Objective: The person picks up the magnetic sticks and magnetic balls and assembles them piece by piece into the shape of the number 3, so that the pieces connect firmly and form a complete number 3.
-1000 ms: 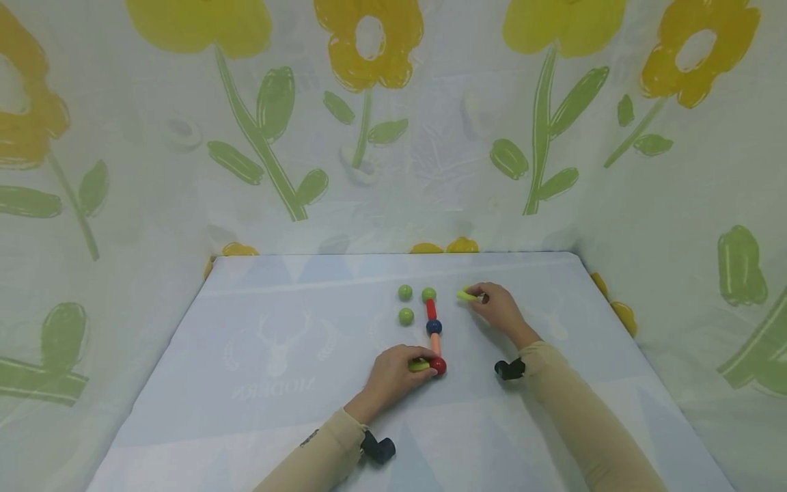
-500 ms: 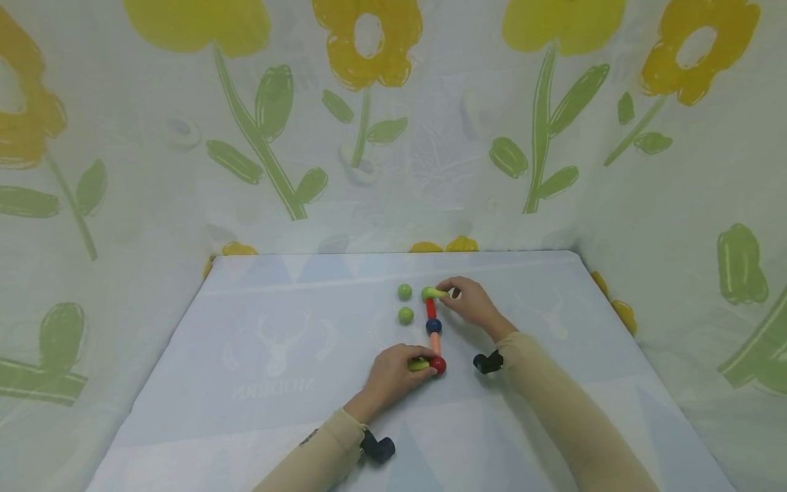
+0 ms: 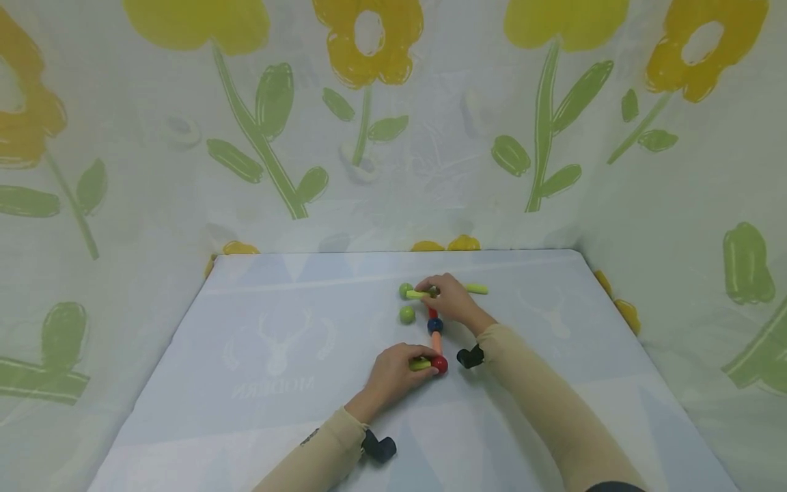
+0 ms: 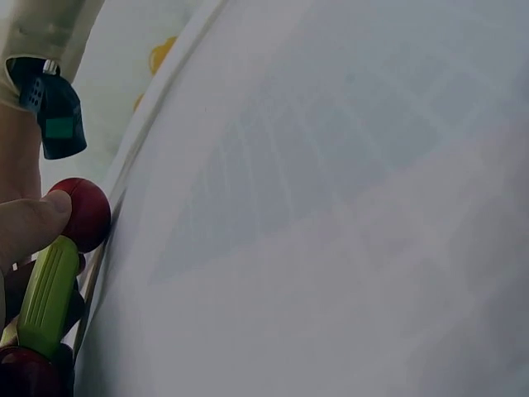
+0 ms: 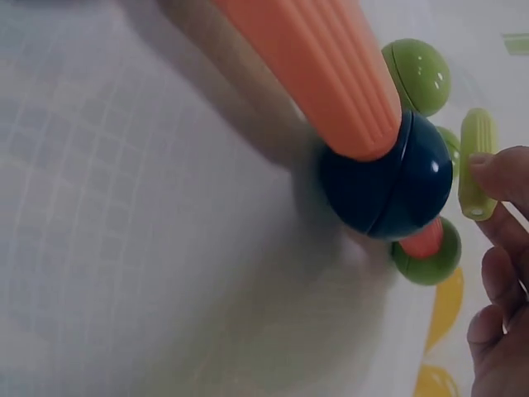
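My left hand [image 3: 393, 372] grips a red ball [image 3: 439, 365] with a yellow-green rod [image 3: 421, 364] joined to it. In the left wrist view this ribbed rod [image 4: 48, 294] runs between the ball and a second dark red ball [image 4: 29, 372]. From the first ball a salmon rod [image 3: 436, 343], a blue ball [image 3: 434, 325] and a red rod [image 3: 433, 313] lead away in a line. Over the line's far end my right hand [image 3: 453, 301] pinches a light green rod [image 5: 477, 169] between thumb and fingers. The green ball [image 5: 426, 258] at that end is mostly hidden in the head view.
Two loose green balls [image 3: 407, 314] lie left of the line, the farther one right by the held rod's tip. Another light green rod [image 3: 477, 289] shows beyond the right hand. A flowered cloth [image 3: 393, 171] stands behind the table's far edge.
My right hand has moved left with its light green rod, past the line's far green ball towards a loose one. A second light green rod now shows to its right. The left hand stays put.
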Demonstrator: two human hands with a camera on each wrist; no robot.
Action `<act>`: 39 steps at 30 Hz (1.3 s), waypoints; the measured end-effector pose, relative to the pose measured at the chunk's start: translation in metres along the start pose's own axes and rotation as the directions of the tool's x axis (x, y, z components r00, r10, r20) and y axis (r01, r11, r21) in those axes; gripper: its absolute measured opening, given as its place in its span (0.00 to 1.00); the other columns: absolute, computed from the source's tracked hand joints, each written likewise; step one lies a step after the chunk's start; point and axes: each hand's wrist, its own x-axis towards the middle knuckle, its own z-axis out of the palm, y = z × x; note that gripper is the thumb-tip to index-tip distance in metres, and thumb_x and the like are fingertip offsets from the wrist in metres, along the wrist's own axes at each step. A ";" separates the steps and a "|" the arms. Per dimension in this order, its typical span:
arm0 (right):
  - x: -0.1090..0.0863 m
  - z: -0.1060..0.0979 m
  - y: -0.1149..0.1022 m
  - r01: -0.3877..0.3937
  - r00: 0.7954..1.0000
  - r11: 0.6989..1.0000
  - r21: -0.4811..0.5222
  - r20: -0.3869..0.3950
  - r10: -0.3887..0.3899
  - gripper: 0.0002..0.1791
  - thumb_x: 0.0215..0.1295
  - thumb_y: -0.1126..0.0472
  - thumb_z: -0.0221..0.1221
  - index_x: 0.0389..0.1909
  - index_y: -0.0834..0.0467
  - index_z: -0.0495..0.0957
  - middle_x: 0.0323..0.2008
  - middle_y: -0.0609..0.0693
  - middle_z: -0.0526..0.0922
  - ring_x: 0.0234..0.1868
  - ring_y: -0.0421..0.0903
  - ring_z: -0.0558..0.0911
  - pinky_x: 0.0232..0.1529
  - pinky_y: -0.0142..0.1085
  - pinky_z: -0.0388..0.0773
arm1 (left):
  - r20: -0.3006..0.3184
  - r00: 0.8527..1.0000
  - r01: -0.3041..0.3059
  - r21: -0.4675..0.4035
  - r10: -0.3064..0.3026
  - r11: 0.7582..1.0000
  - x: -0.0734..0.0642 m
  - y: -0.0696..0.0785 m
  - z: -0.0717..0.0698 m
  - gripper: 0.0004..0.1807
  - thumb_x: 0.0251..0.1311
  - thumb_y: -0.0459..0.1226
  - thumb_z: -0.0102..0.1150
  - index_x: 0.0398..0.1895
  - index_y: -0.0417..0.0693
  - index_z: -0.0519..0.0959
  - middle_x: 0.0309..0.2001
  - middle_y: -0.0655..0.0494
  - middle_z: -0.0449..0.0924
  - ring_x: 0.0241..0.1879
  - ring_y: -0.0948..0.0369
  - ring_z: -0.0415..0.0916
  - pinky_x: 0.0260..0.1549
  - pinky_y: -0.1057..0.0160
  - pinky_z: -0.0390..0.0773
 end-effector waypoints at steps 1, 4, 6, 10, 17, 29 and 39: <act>0.001 0.001 0.000 0.001 1.000 1.000 0.001 0.003 -0.001 0.12 0.67 0.59 0.66 0.50 0.50 0.86 0.48 0.47 0.84 0.50 0.49 0.76 0.54 0.46 0.75 | -0.002 1.000 -0.003 -0.001 0.003 1.000 0.000 0.000 0.000 0.15 0.60 0.47 0.72 0.50 0.62 0.88 0.43 0.68 0.86 0.39 0.68 0.75 0.41 0.65 0.75; 0.003 0.004 -0.002 -0.026 1.000 0.999 0.018 0.011 0.026 0.12 0.68 0.58 0.66 0.51 0.50 0.86 0.48 0.48 0.82 0.50 0.49 0.75 0.54 0.46 0.75 | -0.008 1.000 -0.011 -0.004 0.011 1.000 0.000 0.000 -0.001 0.14 0.60 0.47 0.73 0.49 0.62 0.88 0.43 0.68 0.86 0.38 0.69 0.74 0.40 0.66 0.75; 0.004 0.006 -0.004 -0.045 0.999 0.999 0.012 0.015 0.045 0.12 0.68 0.58 0.66 0.51 0.48 0.85 0.49 0.49 0.80 0.51 0.49 0.74 0.55 0.46 0.75 | -0.007 1.000 -0.014 -0.005 0.014 1.000 -0.001 0.001 -0.002 0.14 0.60 0.47 0.73 0.49 0.63 0.88 0.43 0.68 0.86 0.37 0.69 0.74 0.40 0.66 0.74; 0.005 0.009 -0.006 -0.067 0.998 0.998 -0.003 0.017 0.067 0.12 0.68 0.58 0.66 0.51 0.47 0.85 0.50 0.49 0.78 0.51 0.49 0.73 0.55 0.47 0.74 | -0.005 1.000 -0.015 -0.007 0.015 1.000 -0.002 0.003 -0.003 0.14 0.61 0.47 0.72 0.50 0.63 0.88 0.43 0.68 0.86 0.37 0.69 0.74 0.39 0.66 0.74; 0.009 0.014 -0.006 -0.062 0.998 0.997 -0.045 0.020 0.063 0.12 0.68 0.57 0.66 0.51 0.47 0.85 0.48 0.46 0.80 0.48 0.47 0.72 0.51 0.43 0.73 | -0.010 1.000 -0.016 -0.006 0.016 1.000 -0.001 0.003 -0.003 0.14 0.61 0.48 0.72 0.49 0.61 0.88 0.43 0.68 0.86 0.36 0.69 0.73 0.38 0.67 0.73; 0.011 0.014 -0.002 -0.040 0.999 0.997 -0.063 0.000 0.040 0.13 0.68 0.57 0.66 0.52 0.48 0.85 0.48 0.45 0.83 0.48 0.47 0.71 0.51 0.43 0.72 | -0.002 1.000 -0.010 0.008 0.010 1.000 -0.001 0.001 -0.001 0.14 0.61 0.49 0.71 0.49 0.63 0.88 0.43 0.69 0.86 0.36 0.70 0.73 0.37 0.68 0.72; 0.017 0.017 0.003 -0.083 0.996 0.994 -0.069 0.015 0.084 0.12 0.68 0.56 0.66 0.52 0.46 0.85 0.48 0.47 0.80 0.49 0.47 0.72 0.51 0.42 0.73 | -0.009 1.000 -0.019 0.006 0.019 1.000 -0.001 0.000 0.000 0.14 0.61 0.48 0.71 0.49 0.61 0.88 0.43 0.68 0.86 0.37 0.69 0.74 0.38 0.68 0.73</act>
